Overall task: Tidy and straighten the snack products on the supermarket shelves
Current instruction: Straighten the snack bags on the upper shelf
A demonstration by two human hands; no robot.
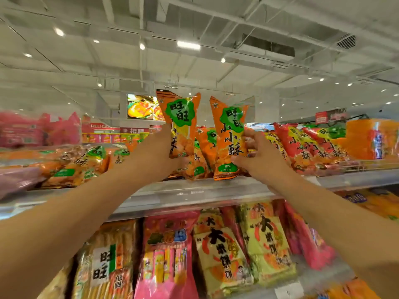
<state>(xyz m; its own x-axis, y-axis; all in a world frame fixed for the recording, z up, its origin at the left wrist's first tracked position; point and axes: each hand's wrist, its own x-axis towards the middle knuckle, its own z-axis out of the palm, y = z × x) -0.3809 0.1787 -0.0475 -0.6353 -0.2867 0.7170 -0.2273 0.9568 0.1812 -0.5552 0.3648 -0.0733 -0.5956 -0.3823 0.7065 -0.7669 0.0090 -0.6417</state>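
Up on the top shelf (194, 192), you have an orange bag in each hand. Your left hand (167, 145) grips the left bag (180, 117) from its left side, holding it upright with its foot down among the other bags. Your right hand (251, 153) pinches the right bag (230, 134), thumb across its front and fingers curled behind its right edge; this one stands upright too, its lower seal touching the shelf lip. The two bags sit just beside each other, apart at the top. More orange bags (86, 162) lie slumped to the left, red bags (302, 143) lean to the right (print too blurred to read). Below, rice-cracker packs (220, 251) fill the lower shelf.
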